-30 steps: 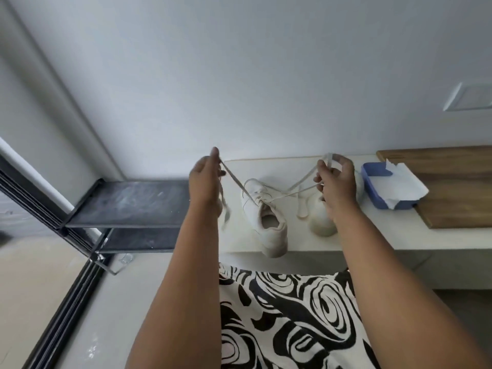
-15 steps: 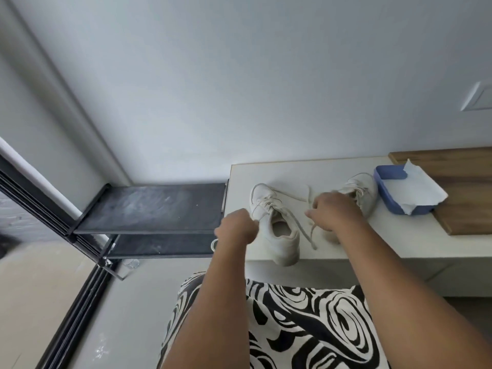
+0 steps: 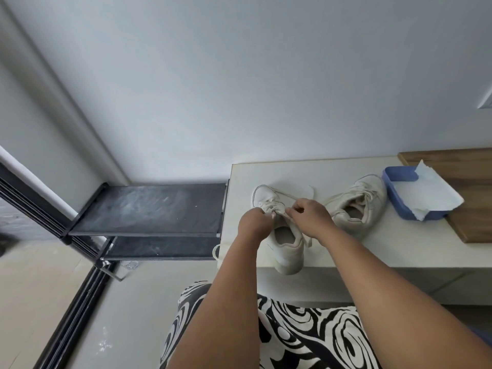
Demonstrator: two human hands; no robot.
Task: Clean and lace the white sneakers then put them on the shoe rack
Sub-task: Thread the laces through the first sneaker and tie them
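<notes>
Wall point(image 3: 239, 75): pale grey, filling the upper frame; a corner runs down at upper left.
Floor point(image 3: 40, 302): beige, lower left, crossed by a dark door track.
Bench point(image 3: 399, 249): white top at centre right; its front edge runs below the sneakers, its left end just beside the rack.
Shoe rack point(image 3: 149, 209): black, two dusty shelves, centre left, both bare.
Wooden board point(image 3: 474, 209): right edge, cut off by the frame.
Blue tray point(image 3: 394, 201): on the bench beside the board, white paper point(image 3: 426, 198) draped over it.
Left sneaker point(image 3: 282, 241): heel overhanging the bench's front edge.
Right sneaker point(image 3: 359, 206): near the tray, lace ends loose on the bench.
Left hand point(image 3: 251, 222): fingers curled, pinching the lace point(image 3: 274, 209) over the left sneaker's tongue.
Right hand point(image 3: 308, 214): fingertips pinching the same lace.
Hidden: fingertips and knot largely covered by the hands.
</notes>
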